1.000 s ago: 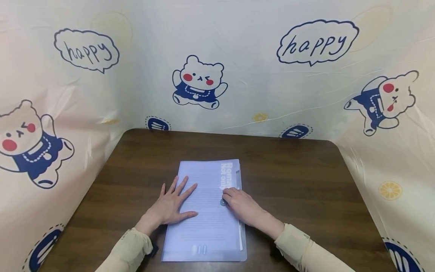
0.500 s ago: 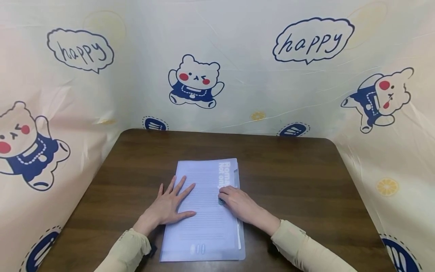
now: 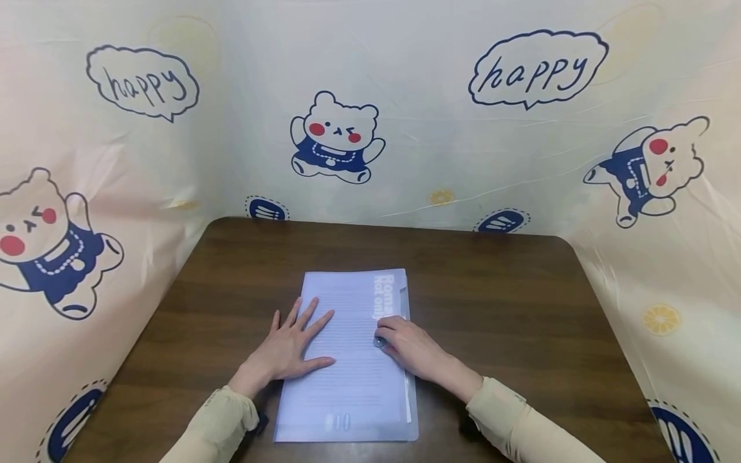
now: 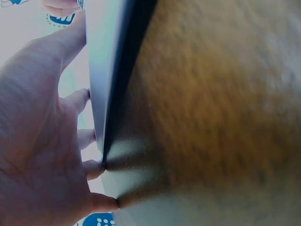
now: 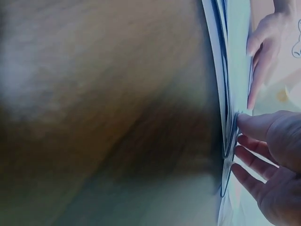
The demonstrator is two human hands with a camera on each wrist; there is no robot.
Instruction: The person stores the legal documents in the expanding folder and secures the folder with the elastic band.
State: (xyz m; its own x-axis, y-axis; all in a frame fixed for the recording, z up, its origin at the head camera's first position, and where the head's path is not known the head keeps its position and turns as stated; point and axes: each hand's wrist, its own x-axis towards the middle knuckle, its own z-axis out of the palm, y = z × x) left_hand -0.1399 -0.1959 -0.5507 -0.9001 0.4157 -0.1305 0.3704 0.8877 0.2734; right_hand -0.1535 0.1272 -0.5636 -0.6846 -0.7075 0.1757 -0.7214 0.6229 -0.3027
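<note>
A translucent blue-purple document folder (image 3: 347,392) lies on the table, with lined sheets showing through its cover. My left hand (image 3: 286,350) rests spread on its left side, fingers straight and apart. At the folder's right side, my right hand (image 3: 413,347) has its fingers bent around a small, round, dark glassy thing (image 3: 379,341), held against the cover below the white lettering. Its kind is too small to make out. In the left wrist view the left fingers touch the folder's edge (image 4: 101,70). The right wrist view has the right fingertips against the layered sheet edges (image 5: 225,108).
The brown wooden table (image 3: 509,308) extends around the folder on every side. Behind it and at both flanks hangs a pale curtain (image 3: 428,148) printed with bears and "happy" bubbles. Paper edges stick out slightly along the folder's right side.
The right fingers have shifted slightly around the small round thing, which was more covered half a second ago and shows more now. The left hand and folder stay put; the view sways a little.
</note>
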